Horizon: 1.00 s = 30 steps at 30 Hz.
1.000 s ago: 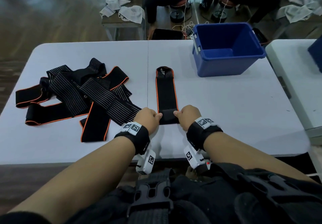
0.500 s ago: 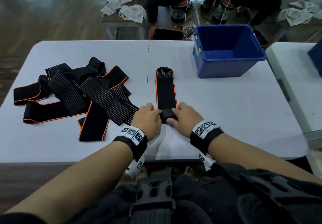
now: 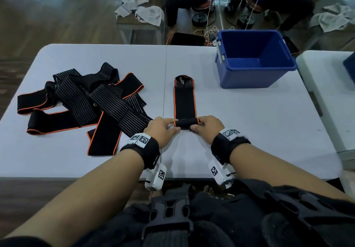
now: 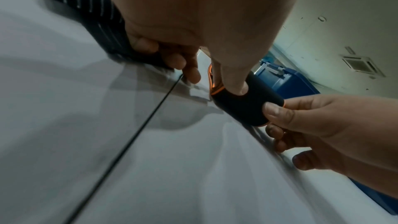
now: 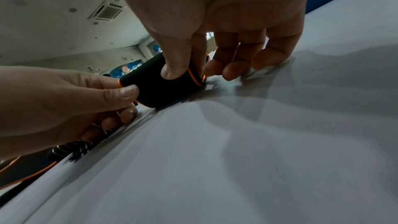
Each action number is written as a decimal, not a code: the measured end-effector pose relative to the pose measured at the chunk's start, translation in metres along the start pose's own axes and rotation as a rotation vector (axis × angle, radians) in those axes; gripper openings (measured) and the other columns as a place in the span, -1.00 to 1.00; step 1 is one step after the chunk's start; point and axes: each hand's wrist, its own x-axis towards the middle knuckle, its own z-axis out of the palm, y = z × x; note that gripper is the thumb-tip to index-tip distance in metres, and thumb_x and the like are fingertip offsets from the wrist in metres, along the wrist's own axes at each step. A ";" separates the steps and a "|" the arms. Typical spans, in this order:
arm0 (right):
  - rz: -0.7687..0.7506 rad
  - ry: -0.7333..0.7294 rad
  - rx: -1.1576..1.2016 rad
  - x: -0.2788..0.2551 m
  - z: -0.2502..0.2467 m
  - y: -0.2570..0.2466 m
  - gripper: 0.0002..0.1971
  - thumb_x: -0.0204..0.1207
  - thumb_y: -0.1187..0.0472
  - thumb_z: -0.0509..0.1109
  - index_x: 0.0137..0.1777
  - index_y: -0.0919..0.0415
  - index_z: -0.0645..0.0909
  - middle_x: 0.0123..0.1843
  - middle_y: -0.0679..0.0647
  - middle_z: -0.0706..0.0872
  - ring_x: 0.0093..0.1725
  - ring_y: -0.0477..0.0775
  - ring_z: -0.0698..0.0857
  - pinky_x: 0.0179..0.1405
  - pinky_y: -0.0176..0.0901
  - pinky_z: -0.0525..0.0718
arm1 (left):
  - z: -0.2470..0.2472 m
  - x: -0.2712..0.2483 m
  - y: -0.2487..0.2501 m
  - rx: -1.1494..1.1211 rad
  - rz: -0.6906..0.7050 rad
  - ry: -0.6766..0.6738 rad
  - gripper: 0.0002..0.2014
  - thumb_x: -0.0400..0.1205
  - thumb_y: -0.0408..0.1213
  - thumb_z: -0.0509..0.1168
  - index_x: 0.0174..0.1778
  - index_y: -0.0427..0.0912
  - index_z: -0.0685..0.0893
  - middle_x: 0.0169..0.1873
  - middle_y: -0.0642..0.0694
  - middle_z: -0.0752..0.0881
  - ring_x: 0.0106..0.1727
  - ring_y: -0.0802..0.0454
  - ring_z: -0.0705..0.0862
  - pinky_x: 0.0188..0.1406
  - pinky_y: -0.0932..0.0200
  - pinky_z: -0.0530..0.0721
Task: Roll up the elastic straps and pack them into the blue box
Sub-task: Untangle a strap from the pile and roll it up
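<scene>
A black elastic strap [image 3: 184, 100] with orange edges lies stretched away from me on the white table [image 3: 249, 122]. Its near end is wound into a small roll [image 3: 186, 122] [image 4: 245, 106] [image 5: 163, 88]. My left hand [image 3: 163, 129] pinches the roll's left end between thumb and forefinger. My right hand [image 3: 208, 125] pinches its right end the same way. The blue box [image 3: 253, 60] stands open at the far right of the table, and nothing shows inside it.
A heap of several more black straps [image 3: 82, 102], some striped, some orange-edged, lies on the left half of the table. A second white table [image 3: 330, 93] adjoins on the right. Beyond the far edge are seated people, cables and a bench with grey towels [image 3: 142, 12].
The flat near end of the strap has been turned over into a roll, and both hands have moved a little away from me along the strap with it.
</scene>
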 end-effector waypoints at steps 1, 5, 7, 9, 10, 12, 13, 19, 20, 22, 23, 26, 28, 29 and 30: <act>0.008 0.012 0.026 0.002 0.001 -0.001 -0.87 0.59 0.06 0.43 0.05 -0.01 0.77 -0.13 0.01 0.84 -0.07 0.08 0.78 0.00 -0.08 0.70 | -0.001 0.002 0.001 -0.022 -0.008 -0.012 -0.69 0.61 0.16 0.33 0.27 0.33 0.72 -0.39 0.07 0.59 -0.38 0.06 0.62 -0.40 0.18 0.60; 0.030 0.037 0.053 0.005 0.003 -0.007 -0.79 0.65 0.05 0.37 0.13 0.11 0.77 -0.09 0.07 0.81 -0.07 0.12 0.75 -0.09 -0.14 0.59 | -0.010 0.007 0.007 -0.101 -0.067 -0.076 -0.75 0.68 0.11 0.29 0.14 0.14 0.77 -0.21 0.03 0.73 -0.11 0.00 0.73 -0.02 0.06 0.71; 0.054 0.033 0.002 0.006 0.002 -0.010 -0.74 0.68 0.02 0.33 0.08 0.18 0.75 -0.15 0.09 0.76 -0.12 0.14 0.70 -0.18 -0.14 0.54 | -0.011 0.010 0.012 -0.107 -0.088 -0.078 -0.70 0.71 0.09 0.28 0.11 -0.01 0.79 -0.20 -0.01 0.74 -0.08 -0.03 0.72 -0.02 0.09 0.66; 0.092 0.013 -0.068 0.006 0.001 -0.012 -0.70 0.71 -0.01 0.28 -0.05 0.20 0.68 -0.27 0.07 0.66 -0.21 0.15 0.63 -0.32 -0.14 0.44 | -0.011 0.013 0.018 -0.070 -0.110 -0.101 -0.63 0.74 0.07 0.25 0.06 -0.15 0.79 -0.30 -0.04 0.68 -0.17 -0.06 0.67 -0.12 0.10 0.59; 0.115 0.001 -0.092 0.007 0.001 -0.013 -0.67 0.72 -0.03 0.26 -0.10 0.21 0.65 -0.30 0.07 0.63 -0.23 0.16 0.62 -0.33 -0.13 0.43 | -0.012 0.014 0.021 -0.039 -0.128 -0.120 -0.59 0.75 0.07 0.22 0.04 -0.21 0.78 -0.35 -0.05 0.64 -0.19 -0.08 0.64 -0.14 0.10 0.56; 0.161 -0.017 -0.131 0.011 0.001 -0.013 -0.59 0.72 -0.07 0.23 -0.18 0.25 0.60 -0.34 0.08 0.58 -0.24 0.19 0.60 -0.26 -0.11 0.44 | -0.013 0.016 0.028 0.034 -0.162 -0.167 -0.52 0.78 0.08 0.16 -0.03 -0.29 0.74 -0.35 -0.11 0.61 -0.16 -0.14 0.64 -0.07 0.04 0.56; 0.186 -0.024 -0.152 0.012 0.001 -0.013 -0.56 0.72 -0.09 0.23 -0.24 0.25 0.57 -0.36 0.09 0.56 -0.27 0.19 0.59 -0.27 -0.11 0.43 | -0.013 0.016 0.032 0.069 -0.175 -0.195 -0.50 0.79 0.09 0.12 -0.06 -0.29 0.72 -0.30 -0.18 0.64 -0.11 -0.18 0.67 0.00 0.01 0.59; 0.287 -0.029 -0.248 0.017 0.001 -0.019 -0.53 0.66 -0.16 0.28 -0.19 0.29 0.58 -0.32 0.14 0.61 -0.29 0.19 0.58 -0.25 -0.11 0.46 | -0.008 0.021 0.036 0.190 -0.219 -0.199 -0.47 0.76 0.18 0.11 -0.18 -0.21 0.70 -0.38 -0.11 0.63 -0.16 -0.17 0.70 -0.09 0.07 0.60; 0.295 -0.029 -0.272 0.017 0.000 -0.020 -0.54 0.66 -0.16 0.29 -0.19 0.28 0.56 -0.26 0.16 0.62 -0.26 0.21 0.58 -0.22 -0.09 0.47 | -0.007 0.021 0.035 0.203 -0.224 -0.184 -0.47 0.74 0.19 0.14 -0.15 -0.22 0.73 -0.38 -0.09 0.63 -0.18 -0.14 0.69 -0.10 0.07 0.61; 0.279 0.001 -0.288 0.013 -0.001 -0.023 -0.61 0.65 -0.11 0.33 -0.06 0.28 0.52 -0.13 0.18 0.62 -0.17 0.22 0.59 -0.17 -0.07 0.49 | -0.005 0.019 0.030 0.211 -0.225 -0.098 -0.56 0.67 0.23 0.23 -0.05 -0.11 0.71 -0.29 -0.05 0.70 -0.14 -0.13 0.72 -0.03 0.02 0.66; 0.231 0.040 -0.253 0.009 -0.002 -0.024 -0.65 0.64 -0.05 0.36 0.08 0.26 0.49 -0.08 0.17 0.60 -0.12 0.22 0.59 -0.14 -0.06 0.50 | -0.004 0.017 0.028 0.176 -0.210 -0.025 -0.65 0.61 0.24 0.30 -0.03 0.01 0.62 -0.26 0.00 0.74 -0.12 -0.11 0.72 0.01 -0.03 0.67; 0.054 0.103 -0.204 -0.002 -0.002 -0.024 -0.69 0.65 0.09 0.36 0.28 0.21 0.44 0.03 0.21 0.65 -0.04 0.23 0.63 -0.10 -0.07 0.52 | -0.002 0.013 0.023 0.156 -0.064 0.090 -0.71 0.58 0.16 0.36 0.00 0.14 0.45 -0.27 0.08 0.79 -0.06 -0.05 0.72 0.13 -0.12 0.62; 0.008 0.099 -0.258 -0.002 -0.001 -0.022 -0.71 0.69 0.16 0.31 0.34 0.23 0.49 0.16 0.25 0.70 0.08 0.25 0.68 -0.06 -0.11 0.52 | -0.002 0.013 0.025 0.191 0.026 0.090 -0.78 0.65 0.07 0.33 0.10 0.09 0.54 -0.19 0.07 0.80 0.03 -0.06 0.72 0.18 -0.14 0.62; -0.003 0.089 -0.279 -0.002 -0.001 -0.021 -0.70 0.71 0.17 0.28 0.38 0.25 0.51 0.21 0.27 0.71 0.16 0.25 0.69 -0.01 -0.10 0.55 | -0.001 0.012 0.026 0.197 0.049 0.089 -0.77 0.67 0.06 0.31 0.16 0.06 0.59 -0.13 0.03 0.80 0.07 -0.09 0.71 0.19 -0.14 0.64; -0.015 0.076 -0.284 -0.002 0.000 -0.018 -0.67 0.72 0.15 0.26 0.42 0.25 0.53 0.25 0.28 0.71 0.22 0.26 0.68 0.08 -0.08 0.59 | -0.001 0.011 0.026 0.196 0.051 0.083 -0.74 0.70 0.06 0.28 0.22 0.05 0.63 -0.07 -0.01 0.81 0.11 -0.11 0.71 0.19 -0.14 0.66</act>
